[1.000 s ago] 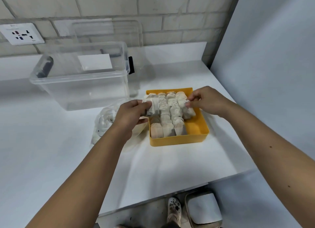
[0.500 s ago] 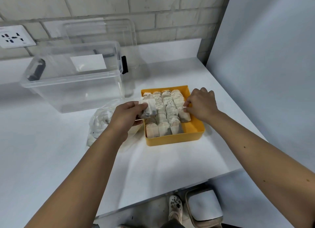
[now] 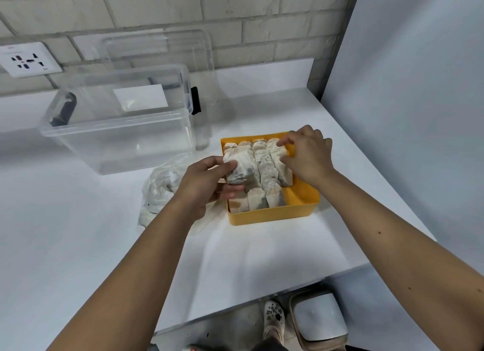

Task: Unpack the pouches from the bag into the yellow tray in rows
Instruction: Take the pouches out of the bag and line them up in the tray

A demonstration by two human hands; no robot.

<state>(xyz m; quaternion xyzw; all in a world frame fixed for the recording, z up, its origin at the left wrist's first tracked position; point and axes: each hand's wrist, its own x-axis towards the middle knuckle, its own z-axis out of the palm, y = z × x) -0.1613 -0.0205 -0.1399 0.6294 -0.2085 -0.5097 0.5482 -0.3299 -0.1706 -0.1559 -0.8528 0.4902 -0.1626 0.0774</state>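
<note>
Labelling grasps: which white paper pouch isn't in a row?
The pouch the left hand pinches over the yellow plastic tray's left edge; others stand packed inside.

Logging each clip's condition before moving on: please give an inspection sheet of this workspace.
Surface: white table.
Job's things: yellow tray holds rows of pouches, right strip unfilled; clear bag beside it holds more.
Clutter: clear bin, its lid against the wall.
Grips: left hand grips held pouch over the tray; right hand touches the right row, hold unclear.
Cables: nothing seen.
Surroundings: brick wall, socket, pedal bin and shoe below.
</note>
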